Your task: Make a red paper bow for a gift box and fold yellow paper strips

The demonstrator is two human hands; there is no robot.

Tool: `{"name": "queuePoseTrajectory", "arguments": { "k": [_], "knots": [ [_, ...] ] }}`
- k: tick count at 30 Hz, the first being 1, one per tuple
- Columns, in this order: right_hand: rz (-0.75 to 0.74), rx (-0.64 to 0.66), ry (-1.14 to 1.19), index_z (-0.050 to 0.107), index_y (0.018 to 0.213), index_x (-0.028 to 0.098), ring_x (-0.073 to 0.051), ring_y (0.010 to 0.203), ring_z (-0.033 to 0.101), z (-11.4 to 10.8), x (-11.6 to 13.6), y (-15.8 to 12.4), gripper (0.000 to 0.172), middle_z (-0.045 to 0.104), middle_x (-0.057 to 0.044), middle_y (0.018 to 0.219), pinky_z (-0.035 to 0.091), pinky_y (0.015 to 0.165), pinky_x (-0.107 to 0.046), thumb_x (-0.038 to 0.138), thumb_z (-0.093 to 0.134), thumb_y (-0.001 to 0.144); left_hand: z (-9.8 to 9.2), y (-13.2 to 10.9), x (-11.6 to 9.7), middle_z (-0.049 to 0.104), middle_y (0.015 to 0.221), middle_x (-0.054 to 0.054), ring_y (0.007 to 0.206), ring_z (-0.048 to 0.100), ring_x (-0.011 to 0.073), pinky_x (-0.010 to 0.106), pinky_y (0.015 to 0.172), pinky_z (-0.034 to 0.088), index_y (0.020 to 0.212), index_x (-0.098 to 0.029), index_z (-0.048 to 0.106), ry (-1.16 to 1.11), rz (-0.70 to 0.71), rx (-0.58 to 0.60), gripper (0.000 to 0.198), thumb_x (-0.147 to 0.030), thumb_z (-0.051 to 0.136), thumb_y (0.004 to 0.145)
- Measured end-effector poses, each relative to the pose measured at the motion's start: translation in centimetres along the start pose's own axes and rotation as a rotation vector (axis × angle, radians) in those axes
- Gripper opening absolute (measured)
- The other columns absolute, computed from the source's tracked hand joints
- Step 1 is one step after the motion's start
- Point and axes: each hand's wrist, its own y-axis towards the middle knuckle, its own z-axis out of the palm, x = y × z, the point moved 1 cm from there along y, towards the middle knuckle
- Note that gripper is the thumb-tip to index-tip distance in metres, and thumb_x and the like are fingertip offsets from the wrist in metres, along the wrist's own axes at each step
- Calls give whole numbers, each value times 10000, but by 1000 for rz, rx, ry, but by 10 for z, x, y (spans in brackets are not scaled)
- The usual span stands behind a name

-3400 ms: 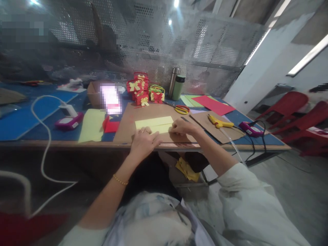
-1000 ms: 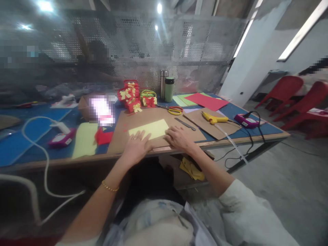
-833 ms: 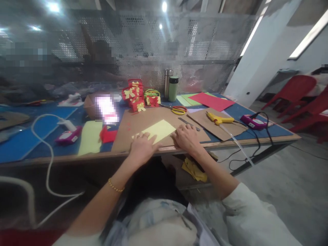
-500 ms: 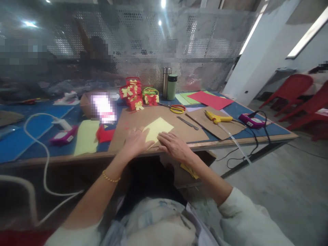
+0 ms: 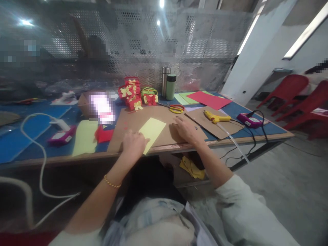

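Note:
A sheet of pale yellow paper [image 5: 155,130] lies slanted on a brown cardboard sheet [image 5: 164,112] at the table's front. My left hand [image 5: 134,141] grips the paper's left edge, thumb on top and fingers curled. Farther right, my right hand [image 5: 187,130] reaches flat over the cardboard with its fingers stretched forward, off the paper. It covers most of a slim grey craft knife; only the knife's end [image 5: 196,128] shows beside the hand. Beyond the right fingertips lie yellow-and-red-handled scissors [image 5: 176,108].
A yellow glue gun [image 5: 216,117] with its cable lies right, near a purple box [image 5: 249,120]. Red gift boxes with bows [image 5: 130,94] and a green flask [image 5: 171,88] stand behind. At left are a lit phone [image 5: 104,107], red paper [image 5: 104,134] and a yellow strip [image 5: 85,136].
My right hand has left the yellow paper and moved right, over the craft knife. The paper has turned under my left hand and now shows as a narrower slanted strip.

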Motion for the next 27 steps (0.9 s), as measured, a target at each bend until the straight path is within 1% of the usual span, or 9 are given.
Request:
{"name": "queuePoseTrajectory", "arguments": {
  "k": [3,5,10,12,14,17,20,23,27],
  "knots": [
    [50,89,-69,757,960,141,-267,993,646,1,-19,14,285,735,-175,1044,469,893,-360,178,478,1006,0,2,-1,790,924,198,972,671,358,419,769,437,957,-126,800,2,-15,-10,488,-469,464,1042],
    [48,111,-75,756,871,152,-260,957,642,5,-23,18,271,737,-160,991,460,869,-351,179,512,986,0,2,-3,785,931,204,966,666,360,422,756,444,969,-115,801,10,-15,-18,487,-453,461,1047],
    [74,100,-80,738,917,137,-266,934,643,13,-17,22,230,735,-174,1014,447,818,-348,155,517,975,-4,0,-8,771,978,238,1015,647,384,438,765,444,1052,-64,792,-6,-33,17,461,-391,466,1053],
    [72,96,-83,731,925,131,-264,921,642,12,-13,23,229,729,-185,1015,442,805,-347,134,507,974,-7,0,-9,767,996,252,1037,641,391,448,781,445,1080,-44,785,-26,-42,44,460,-387,480,1048],
    [57,98,-76,727,940,140,-250,907,640,9,-11,21,227,728,-168,1018,445,799,-337,124,504,974,-9,-1,-9,765,1024,261,1050,638,392,450,789,446,1090,-34,780,-33,-44,60,462,-392,491,1045],
    [-5,88,-49,728,939,165,-237,919,632,4,-9,11,232,722,-130,1011,458,825,-333,151,503,989,-8,-2,-9,764,1042,256,1048,632,381,444,791,442,1085,-46,780,-22,-36,43,463,-395,478,1051],
    [-117,74,-1,739,909,170,-244,971,620,0,-6,-2,265,707,-128,991,458,887,-352,191,497,1016,-5,-2,-9,762,1055,256,1065,625,387,445,800,444,1096,-39,772,-31,-40,31,453,-374,469,1056],
    [-134,130,-2,753,943,164,-233,999,622,-5,0,-7,258,703,-124,1007,454,916,-336,215,513,1023,-5,-2,-11,753,1086,277,1117,619,407,462,837,452,1118,2,757,-70,-52,40,443,-341,485,1050],
    [-14,266,-123,736,991,116,-240,986,655,-9,12,4,289,715,-177,1067,463,864,-317,150,450,1012,-9,-3,-13,748,1119,281,1154,623,392,460,889,453,1160,6,748,-89,-67,63,417,-307,496,1045]
  ]
}}
